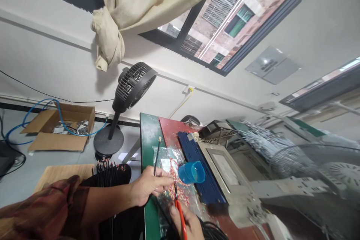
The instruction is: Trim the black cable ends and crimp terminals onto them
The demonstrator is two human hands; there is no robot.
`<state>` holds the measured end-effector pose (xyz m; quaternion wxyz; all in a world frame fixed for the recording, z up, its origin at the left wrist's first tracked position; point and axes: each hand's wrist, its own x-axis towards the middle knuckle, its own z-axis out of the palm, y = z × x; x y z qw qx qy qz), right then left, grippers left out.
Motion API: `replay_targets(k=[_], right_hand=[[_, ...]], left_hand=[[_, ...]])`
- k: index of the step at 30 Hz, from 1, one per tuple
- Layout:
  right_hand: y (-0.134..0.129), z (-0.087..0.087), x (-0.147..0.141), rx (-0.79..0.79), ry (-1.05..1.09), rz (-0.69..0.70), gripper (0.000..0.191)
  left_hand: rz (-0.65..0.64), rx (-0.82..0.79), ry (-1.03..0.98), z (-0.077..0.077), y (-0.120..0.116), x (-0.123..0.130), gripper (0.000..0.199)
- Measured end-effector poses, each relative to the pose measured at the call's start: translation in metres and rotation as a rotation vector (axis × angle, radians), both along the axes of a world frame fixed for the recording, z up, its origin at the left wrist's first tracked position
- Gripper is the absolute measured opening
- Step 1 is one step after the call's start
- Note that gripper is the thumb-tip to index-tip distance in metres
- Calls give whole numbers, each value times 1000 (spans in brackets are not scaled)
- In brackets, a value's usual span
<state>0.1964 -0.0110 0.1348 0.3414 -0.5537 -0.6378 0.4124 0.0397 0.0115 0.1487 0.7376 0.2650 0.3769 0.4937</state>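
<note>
My left hand (pixel 150 185) is closed in a pinch on a black cable (pixel 156 157). The cable's upper end, with bare wires fanned out, points up past the fingers. Lower right, my right hand (pixel 187 219) is wrapped round red-handled pliers (pixel 180 215), whose dark tip reaches up close to my left fingertips. Whether that tip touches the cable I cannot tell. Beneath both hands, a clear plastic bag (pixel 165 153) lies on the table, strewn with small red and yellow scraps (pixel 180 193). A blue plastic cup (pixel 191 172) sits just right of my left fingertips.
Several black cables (pixel 105 174) with stripped ends rest at my lap, left of the green table edge (pixel 147 131). A blue slotted panel (pixel 197 168) and a grey machine (pixel 225 168) stand on the right. A fan (pixel 135 82) and an open cardboard box (pixel 64 120) are on the floor.
</note>
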Motion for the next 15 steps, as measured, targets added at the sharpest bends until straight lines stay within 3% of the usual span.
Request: replay_targets(k=[10, 15], right_hand=[[4, -4, 5, -89, -81, -19, 49], [4, -12, 3, -40, -34, -86, 47]], left_hand=[[-30, -24, 127, -4, 7, 3, 40], [-35, -22, 148, -10, 11, 6, 38]])
